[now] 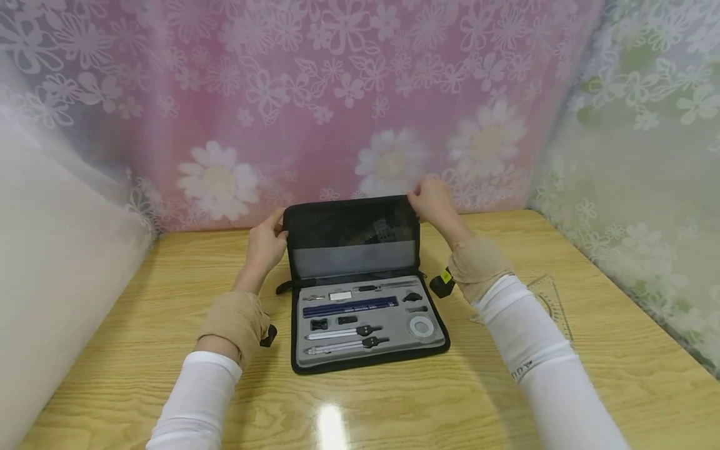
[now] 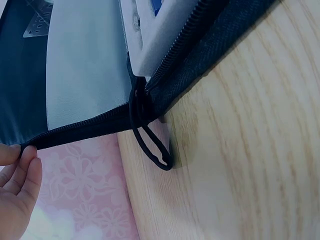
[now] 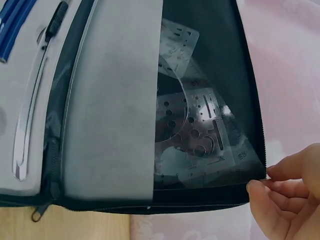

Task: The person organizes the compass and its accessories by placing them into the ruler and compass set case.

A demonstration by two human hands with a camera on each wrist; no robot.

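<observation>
Fingers (image 2: 32,175) of the left hand (image 1: 267,245) and right hand (image 1: 434,199) are pinched at the upper corners of the raised lid (image 1: 354,262); blue pencils (image 1: 350,307) are held in the black case (image 1: 371,364).

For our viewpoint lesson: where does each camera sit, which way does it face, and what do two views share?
Head: on the head, facing forward and down at the case; left hand, right hand and white sleeves show.
Left wrist: on that wrist, facing the case's left side and cord loop; left hand partly shows.
Right wrist: on that wrist, facing the clear stencils; right hand partly shows.
Both wrist views share the grey pocket.
</observation>
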